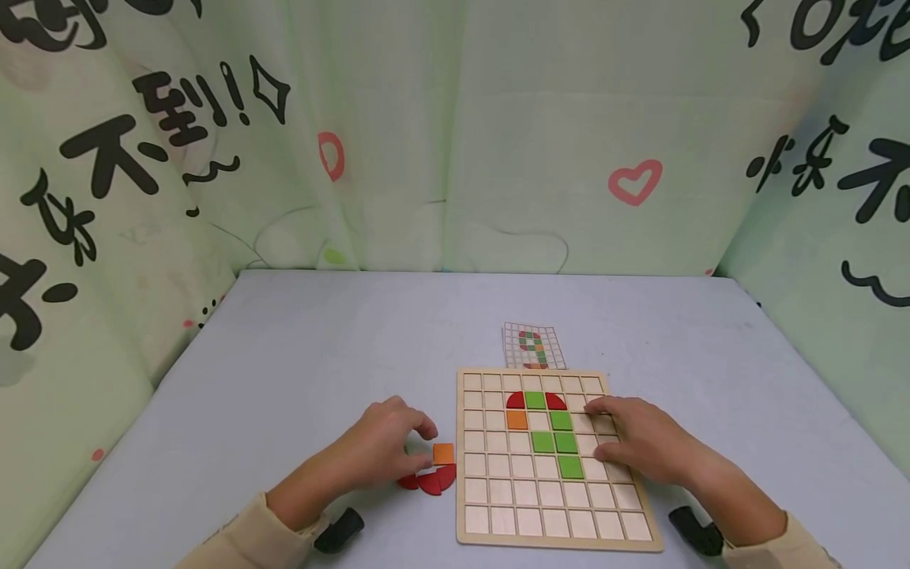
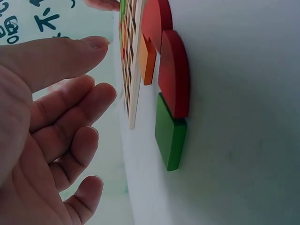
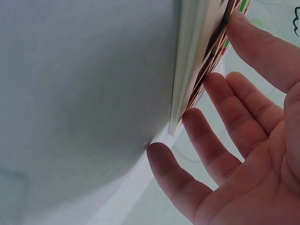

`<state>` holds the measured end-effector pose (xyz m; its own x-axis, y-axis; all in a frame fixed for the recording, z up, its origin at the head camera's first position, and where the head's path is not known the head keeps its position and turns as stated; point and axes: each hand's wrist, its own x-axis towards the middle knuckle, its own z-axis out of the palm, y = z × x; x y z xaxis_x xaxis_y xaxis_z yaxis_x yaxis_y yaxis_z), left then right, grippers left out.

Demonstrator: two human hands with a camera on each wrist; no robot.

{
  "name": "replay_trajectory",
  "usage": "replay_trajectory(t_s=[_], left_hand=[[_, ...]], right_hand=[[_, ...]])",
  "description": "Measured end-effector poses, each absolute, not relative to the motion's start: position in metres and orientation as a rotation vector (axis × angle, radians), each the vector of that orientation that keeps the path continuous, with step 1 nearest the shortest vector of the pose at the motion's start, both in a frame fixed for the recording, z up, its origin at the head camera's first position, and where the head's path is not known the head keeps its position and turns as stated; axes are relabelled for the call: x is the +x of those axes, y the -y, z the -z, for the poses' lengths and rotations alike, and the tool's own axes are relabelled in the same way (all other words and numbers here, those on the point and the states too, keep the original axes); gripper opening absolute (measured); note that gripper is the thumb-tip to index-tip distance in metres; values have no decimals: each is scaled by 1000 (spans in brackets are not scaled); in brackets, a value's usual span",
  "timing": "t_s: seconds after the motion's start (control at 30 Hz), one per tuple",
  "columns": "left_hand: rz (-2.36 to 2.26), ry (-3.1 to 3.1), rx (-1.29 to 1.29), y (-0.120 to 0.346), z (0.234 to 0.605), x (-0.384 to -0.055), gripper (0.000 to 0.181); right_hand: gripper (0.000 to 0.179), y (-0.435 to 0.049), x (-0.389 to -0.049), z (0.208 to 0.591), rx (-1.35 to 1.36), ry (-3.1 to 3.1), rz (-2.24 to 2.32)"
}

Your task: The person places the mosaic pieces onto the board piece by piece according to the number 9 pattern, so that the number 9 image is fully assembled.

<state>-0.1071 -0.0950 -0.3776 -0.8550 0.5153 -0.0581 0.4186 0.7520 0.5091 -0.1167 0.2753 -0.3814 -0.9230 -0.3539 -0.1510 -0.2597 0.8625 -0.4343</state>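
My left hand (image 1: 387,444) hovers over loose blocks just left of the wooden grid board (image 1: 496,519), thumb and fingers apart with nothing between them. Under and beside it lie an orange square block (image 1: 444,454), red quarter-round blocks (image 1: 430,484) and a green block (image 2: 169,136), which the hand mostly hides in the head view. My right hand (image 1: 643,438) rests on the board's right side, fingers loosely spread over its edge. Set in the grid are several green squares (image 1: 562,420), an orange square (image 1: 517,420) and two red quarter-rounds (image 1: 556,402).
Behind the board, a small printed card (image 1: 513,348) shows a coloured pattern on a grid, its near edge at the board's far rim. The white table (image 1: 341,332) is bounded by pale green curtains (image 1: 398,142) with black lettering at the back and sides.
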Motion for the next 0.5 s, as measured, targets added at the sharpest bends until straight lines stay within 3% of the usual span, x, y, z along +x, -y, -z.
replay_trajectory(t_s=[0.5], left_hand=[[-689, -2706, 770, 93, 383, -101, 25]], right_hand=[[59, -273, -116, 380, -421, -2809, 605]])
